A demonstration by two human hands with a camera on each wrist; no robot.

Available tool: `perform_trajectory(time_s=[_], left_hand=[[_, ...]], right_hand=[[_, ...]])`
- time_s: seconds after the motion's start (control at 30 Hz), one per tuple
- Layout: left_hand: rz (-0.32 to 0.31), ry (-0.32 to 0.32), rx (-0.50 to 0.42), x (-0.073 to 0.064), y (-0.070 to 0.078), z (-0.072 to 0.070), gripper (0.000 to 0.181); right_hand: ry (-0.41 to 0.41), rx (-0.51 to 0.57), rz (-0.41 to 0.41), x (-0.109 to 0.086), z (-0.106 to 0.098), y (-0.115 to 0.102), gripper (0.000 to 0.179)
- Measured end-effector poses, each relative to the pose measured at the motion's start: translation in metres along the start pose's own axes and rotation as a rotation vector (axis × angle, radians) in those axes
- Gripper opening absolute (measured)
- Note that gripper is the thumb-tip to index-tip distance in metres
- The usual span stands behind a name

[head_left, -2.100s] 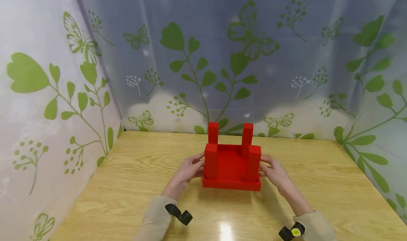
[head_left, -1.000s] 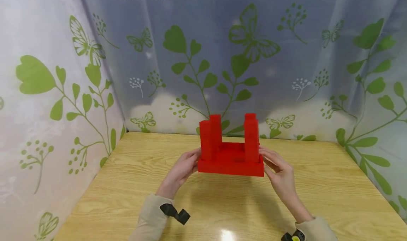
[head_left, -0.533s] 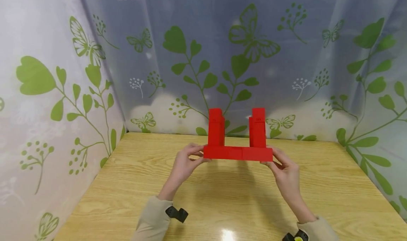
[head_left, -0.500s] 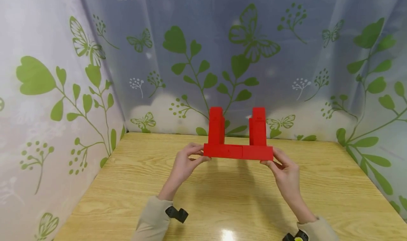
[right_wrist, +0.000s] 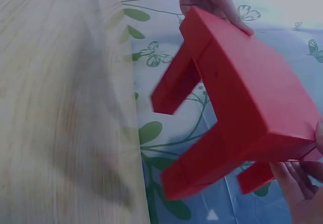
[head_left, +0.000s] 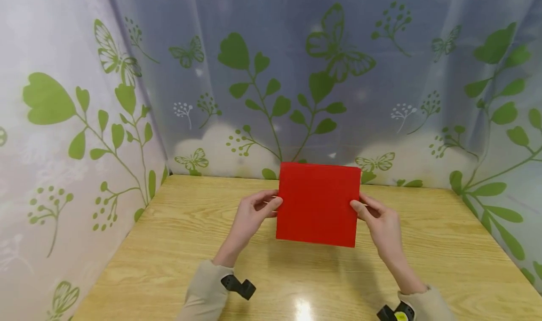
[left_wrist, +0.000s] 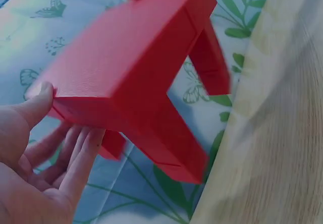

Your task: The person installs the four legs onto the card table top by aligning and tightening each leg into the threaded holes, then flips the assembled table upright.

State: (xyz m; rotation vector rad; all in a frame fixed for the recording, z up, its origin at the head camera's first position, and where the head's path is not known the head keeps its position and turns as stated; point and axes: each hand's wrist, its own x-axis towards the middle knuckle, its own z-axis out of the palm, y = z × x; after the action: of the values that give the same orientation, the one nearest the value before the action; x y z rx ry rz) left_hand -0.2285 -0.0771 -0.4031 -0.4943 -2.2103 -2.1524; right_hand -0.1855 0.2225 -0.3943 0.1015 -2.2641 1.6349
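A small red stool (head_left: 317,203) is held above the table between both hands, its flat square top turned toward the head camera. Its legs point away and are hidden there. In the left wrist view, stubby legs (left_wrist: 174,148) slant down from the thick red top (left_wrist: 106,47). My left hand (head_left: 247,217) grips the left side edge, thumb on the top and fingers curled beneath. On the opposite edge my right hand (head_left: 384,224) holds it the same way, thumb on the face. In the right wrist view, the right-hand fingers (right_wrist: 288,186) reach under the rim.
A light wood-grain table (head_left: 178,245) lies under the stool, with soft shadows on it. Behind stands a blue-grey and white curtain (head_left: 271,100) printed with green leaves and butterflies. Similar cloth (head_left: 55,170) hangs at the sides. Each wrist wears a black camera mount (head_left: 238,285).
The stool went from legs-up near the table, lifted and tipped, to its top facing the head camera with legs pointing away. Both hands kept their hold on the sides and turned with it.
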Motion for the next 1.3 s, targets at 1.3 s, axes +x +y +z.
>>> perform_trajectory(time_s=[1.3], left_hand=[[-0.353, -0.102, 0.079, -0.002, -0.01, -0.006, 0.043]], right_hand=[[-0.341, 0.003, 0.321, -0.001, 0.003, 0.017, 0.071]])
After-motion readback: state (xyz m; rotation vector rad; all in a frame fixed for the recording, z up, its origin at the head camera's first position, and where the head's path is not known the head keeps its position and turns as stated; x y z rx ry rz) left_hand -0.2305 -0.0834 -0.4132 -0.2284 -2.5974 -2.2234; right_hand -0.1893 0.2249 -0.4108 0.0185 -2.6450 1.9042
